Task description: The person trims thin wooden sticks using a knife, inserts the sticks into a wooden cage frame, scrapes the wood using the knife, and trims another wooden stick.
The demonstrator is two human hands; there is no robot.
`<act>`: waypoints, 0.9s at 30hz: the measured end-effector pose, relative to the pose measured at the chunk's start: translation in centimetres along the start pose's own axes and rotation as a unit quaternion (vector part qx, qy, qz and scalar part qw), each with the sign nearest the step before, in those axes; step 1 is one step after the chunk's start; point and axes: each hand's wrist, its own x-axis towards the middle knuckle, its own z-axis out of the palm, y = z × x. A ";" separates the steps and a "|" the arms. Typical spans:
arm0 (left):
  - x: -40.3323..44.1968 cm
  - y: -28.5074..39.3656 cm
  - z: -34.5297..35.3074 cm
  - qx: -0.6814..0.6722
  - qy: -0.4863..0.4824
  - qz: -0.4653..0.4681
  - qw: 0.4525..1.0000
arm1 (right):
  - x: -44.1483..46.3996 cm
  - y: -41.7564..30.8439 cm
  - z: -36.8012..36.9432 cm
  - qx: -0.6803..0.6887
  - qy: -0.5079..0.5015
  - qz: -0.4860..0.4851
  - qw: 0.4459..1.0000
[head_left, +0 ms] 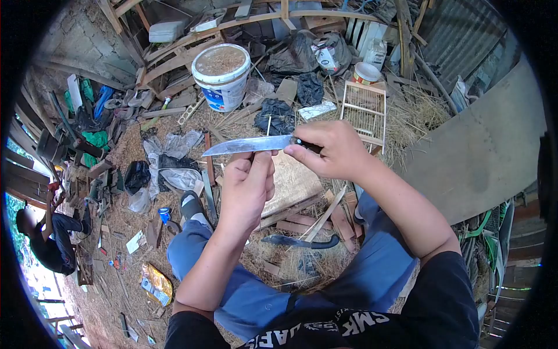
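Note:
In my right hand (pixel 331 150) is the black handle of a knife (pixel 247 145), its fingers wrapped round it. The blade lies level and points left, above my left hand (pixel 249 185). My left fingers are closed just under the blade, pinching a thin pale stick (pixel 268 125) that stands up behind the blade. The stick's lower part is hidden by the blade and fingers. A pale wooden board (pixel 290 183) lies below and behind my hands. Between my legs, a dark curved-handled tool (pixel 302 241) rests on the ground among wood strips.
A white bucket (pixel 224 93) stands beyond my hands, near black plastic bags (pixel 276 116). A slatted wooden frame (pixel 365 113) lies to the right, beside a large grey sheet (pixel 476 151). Another person (pixel 49 238) sits at the far left. Shavings and scraps cover the ground.

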 end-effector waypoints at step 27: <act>0.0 -0.3 0.0 -0.032 -0.063 0.003 0.997 | 0.9 5.7 -1.9 -0.010 0.100 0.204 0.974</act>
